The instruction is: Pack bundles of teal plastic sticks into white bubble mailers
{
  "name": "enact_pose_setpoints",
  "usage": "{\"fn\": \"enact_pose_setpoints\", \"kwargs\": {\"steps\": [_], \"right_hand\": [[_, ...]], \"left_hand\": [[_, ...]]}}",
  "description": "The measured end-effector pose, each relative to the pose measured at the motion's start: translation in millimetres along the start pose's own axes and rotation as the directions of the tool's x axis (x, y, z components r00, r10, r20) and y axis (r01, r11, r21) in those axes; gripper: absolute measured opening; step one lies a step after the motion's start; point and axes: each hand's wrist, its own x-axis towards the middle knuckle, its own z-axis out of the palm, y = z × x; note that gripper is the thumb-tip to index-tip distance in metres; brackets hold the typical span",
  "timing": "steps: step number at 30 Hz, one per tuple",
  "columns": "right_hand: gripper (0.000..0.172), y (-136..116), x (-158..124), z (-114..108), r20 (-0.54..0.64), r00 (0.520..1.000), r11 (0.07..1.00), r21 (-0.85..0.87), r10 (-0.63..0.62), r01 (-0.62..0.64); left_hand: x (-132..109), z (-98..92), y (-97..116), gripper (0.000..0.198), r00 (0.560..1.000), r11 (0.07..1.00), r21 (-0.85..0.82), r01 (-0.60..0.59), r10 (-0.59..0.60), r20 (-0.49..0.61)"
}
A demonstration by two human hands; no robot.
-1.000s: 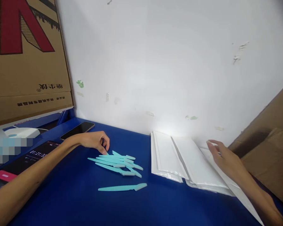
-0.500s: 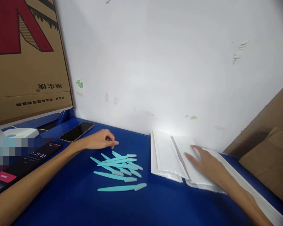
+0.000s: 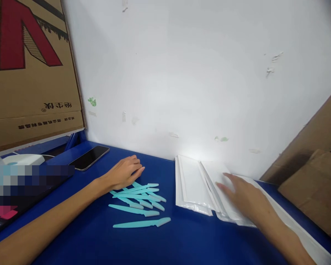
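A loose pile of several turquoise eyebrow razors (image 3: 143,197) lies on the blue table, the razors crossing one another. Nearer to me, a single razor (image 3: 140,223) rests apart from the pile. My left hand (image 3: 125,172) is at the pile's back left edge, covering some razor ends; its fingers are curled in and nothing shows in them. On the right, white padded envelopes (image 3: 194,180) lie in overlapping stacks. Over the right-hand stack (image 3: 213,173) is my right hand (image 3: 242,193), slightly blurred, thumb and fingers apart. Whether its fingertips touch the envelopes I cannot tell.
A black-screened phone (image 3: 89,158) lies at the back left, with a partly pixelated dark device (image 3: 44,187) nearer me. Behind the table (image 3: 171,246) rises a white wall (image 3: 182,73). Cardboard boxes stand at the left (image 3: 52,84) and right (image 3: 311,180).
My left hand has moved right and toward me, onto the back of the razor pile, its fingers curling in. My right hand stays over the envelopes. The camera view has shifted slightly.
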Motion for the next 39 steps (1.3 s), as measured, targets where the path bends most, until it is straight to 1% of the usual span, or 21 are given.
{"fn": "enact_pose_setpoints", "kwargs": {"steps": [3,5,9,11,13,15,18,20,22,24,26,28,30,31,32,33,34,35,36,37,39], "right_hand": [[0.079,-1,-1,4,0.092,0.996,0.999,0.045,0.006,-0.010],[0.080,-2,-2,6,0.083,0.996,0.998,0.054,0.016,-0.021],[0.060,-1,-2,-4,-0.034,0.999,0.998,0.064,0.015,-0.013],[0.059,-3,-3,-16,-0.125,0.992,0.994,0.112,0.022,-0.008],[0.060,-9,-6,-27,-0.208,0.978,0.981,0.193,0.009,0.032],[0.062,-19,-11,-36,-0.253,0.967,0.958,0.266,-0.039,0.108],[0.062,-39,-25,-41,-0.252,0.955,0.930,0.287,-0.158,0.229],[0.062,-53,-37,-42,-0.239,0.938,0.914,0.260,-0.251,0.311],[0.062,-67,-50,-44,-0.225,0.913,0.887,0.245,-0.342,0.392],[0.061,-81,-61,-48,-0.197,0.890,0.855,0.255,-0.412,0.452],[0.061,-93,-67,-53,-0.136,0.868,0.819,0.289,-0.478,0.497],[0.061,-102,-67,-59,-0.064,0.843,0.788,0.324,-0.533,0.523],[0.061,-110,-62,-66,-0.010,0.820,0.771,0.335,-0.572,0.542],[0.061,-113,-57,-70,0.002,0.809,0.765,0.328,-0.587,0.554],[0.061,-115,-53,-74,0.008,0.799,0.760,0.315,-0.601,0.568],[0.061,-118,-48,-79,0.013,0.787,0.753,0.298,-0.617,0.586],[0.062,-121,-43,-83,0.019,0.769,0.742,0.279,-0.639,0.609],[0.062,-123,-39,-87,0.027,0.749,0.727,0.262,-0.663,0.634],[0.063,-126,-35,-91,0.043,0.725,0.710,0.250,-0.687,0.658],[0.064,-128,-31,-94,0.065,0.702,0.694,0.241,-0.709,0.679],[0.065,-133,-25,-99,0.109,0.665,0.670,0.226,-0.739,0.707]], "left_hand": [[0,2.7,1,0.043,1.000,0.999,0.016,-0.028,0.028,-0.002],[1,2.2,2,0.042,0.999,0.999,0.023,-0.041,0.042,-0.011],[0,-3.8,3,0.040,0.996,0.997,0.043,-0.058,0.061,-0.065],[0,-7.6,6,0.039,0.989,0.996,0.052,-0.071,0.077,-0.123],[0,-10.4,10,0.038,0.979,0.995,0.051,-0.081,0.089,-0.181],[0,-11.7,18,0.035,0.971,0.995,0.041,-0.095,0.102,-0.217],[0,-10.7,33,0.030,0.962,0.987,0.038,-0.158,0.163,-0.219],[-1,-8.4,43,0.028,0.962,0.978,0.042,-0.206,0.211,-0.173],[-2,-5.1,52,0.029,0.968,0.973,0.020,-0.228,0.229,-0.100],[-4,-1.2,57,0.031,0.982,0.980,-0.086,-0.182,0.177,-0.058],[-4,2.1,56,0.026,0.997,0.962,-0.268,-0.045,0.026,-0.072],[-3,3.4,49,0.024,0.984,0.905,-0.415,0.092,-0.148,-0.104],[0,1.3,38,0.029,0.953,0.857,-0.484,0.175,-0.270,-0.134],[2,-0.8,32,0.033,0.935,0.813,-0.545,0.206,-0.328,-0.136],[4,-3.6,26,0.039,0.912,0.730,-0.642,0.236,-0.395,-0.114],[6,-6.6,20,0.046,0.884,0.549,-0.795,0.258,-0.467,-0.035],[7,-9.6,16,0.051,0.868,0.388,-0.880,0.274,-0.494,0.053],[8,-12.2,12,0.054,0.860,0.248,-0.925,0.289,-0.491,0.137],[9,-14.0,9,0.055,0.858,0.153,-0.938,0.311,-0.470,0.207],[10,-14.9,6,0.055,0.858,0.123,-0.932,0.341,-0.446,0.255],[10,-13.7,1,0.056,0.848,0.112,-0.906,0.408,-0.413,0.331]]}}
